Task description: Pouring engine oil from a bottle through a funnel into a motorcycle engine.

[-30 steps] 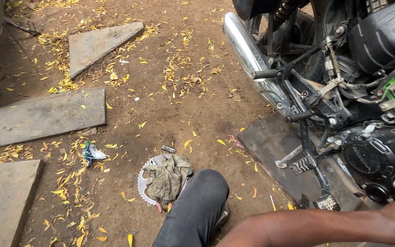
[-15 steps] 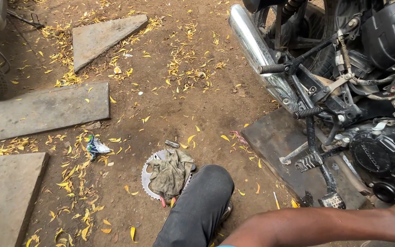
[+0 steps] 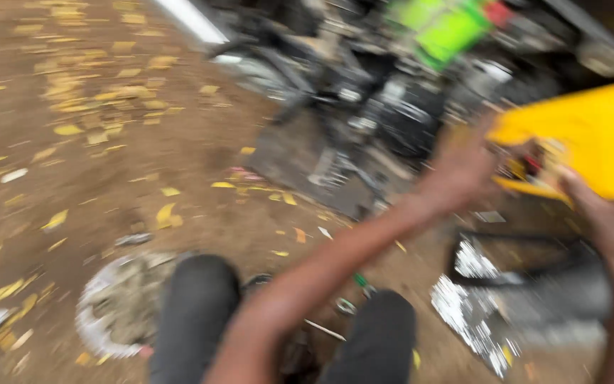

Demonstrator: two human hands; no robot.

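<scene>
The view is badly blurred. My left hand (image 3: 463, 167) reaches forward across my knees and grips the left end of a yellow plastic container (image 3: 591, 135). My right hand (image 3: 605, 220) comes in from the right edge and holds the same container from below. The container is tilted, in the air above a dark shallow pan (image 3: 527, 284) with silvery contents. Just behind the hands is a motorcycle engine (image 3: 392, 107) with a green part (image 3: 449, 28) above it.
A sprocket with a dirty rag (image 3: 115, 306) lies on the dirt by my left knee (image 3: 197, 313). Small tools (image 3: 349, 302) lie between my knees. A dark flat sheet (image 3: 300, 160) lies under the motorcycle. Yellow leaves are scattered over the ground.
The view has swung right and closer to the motorcycle. My left arm now reaches up to a yellow container, and my right hand has come into view holding it.
</scene>
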